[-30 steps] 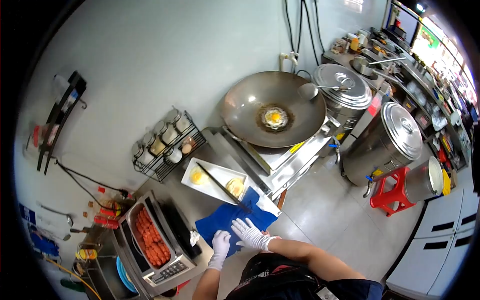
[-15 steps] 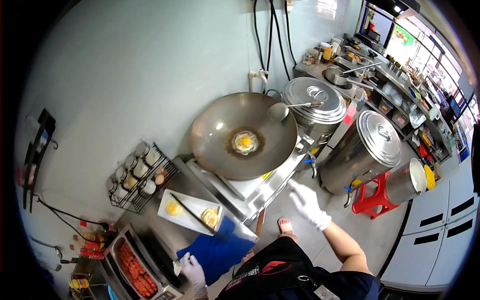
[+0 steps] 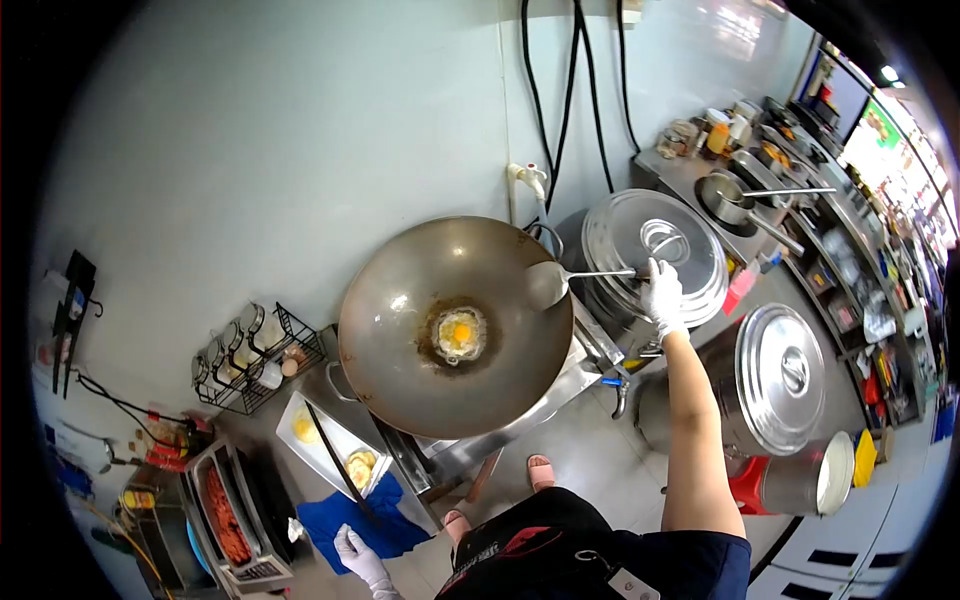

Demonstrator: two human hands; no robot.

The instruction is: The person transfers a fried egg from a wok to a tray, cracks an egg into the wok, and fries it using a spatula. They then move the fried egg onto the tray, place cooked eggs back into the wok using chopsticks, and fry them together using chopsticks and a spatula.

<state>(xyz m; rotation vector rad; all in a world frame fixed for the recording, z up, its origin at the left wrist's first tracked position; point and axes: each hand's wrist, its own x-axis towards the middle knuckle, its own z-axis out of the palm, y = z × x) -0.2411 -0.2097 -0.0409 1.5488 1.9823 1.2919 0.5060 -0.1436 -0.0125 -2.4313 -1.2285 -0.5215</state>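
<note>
A large wok point(image 3: 400, 390) sits on the steel stove, with a fried egg point(image 3: 460, 334) in its bottom. A wok spatula point(image 3: 548, 286) leans on the wok's right rim, its handle reaching out over a lidded pot point(image 3: 700, 215). My right hand point(image 3: 662, 298), in a white glove, closes around the end of that handle. Down at the lower left, my gloved left hand point(image 3: 362, 560) hangs beside a blue cloth point(image 3: 345, 525), fingers slightly apart and nothing visible in them. Behind the cloth, a white rectangular plate point(image 3: 318, 455) carries fried eggs, with a long black stick-like thing lying across it.
A wire rack point(image 3: 245, 395) of jars stands left of the stove. Nearer is a steel tray of reddish food point(image 3: 225, 520). To the right are a second lidded pot point(image 3: 770, 375), a bucket point(image 3: 800, 480) on a red stool and a counter holding pans point(image 3: 725, 200).
My right hand has moved up and away from me to the spatula's handle. My left hand has shifted slightly down and left. The camera view has shifted, bringing the wok closer.
</note>
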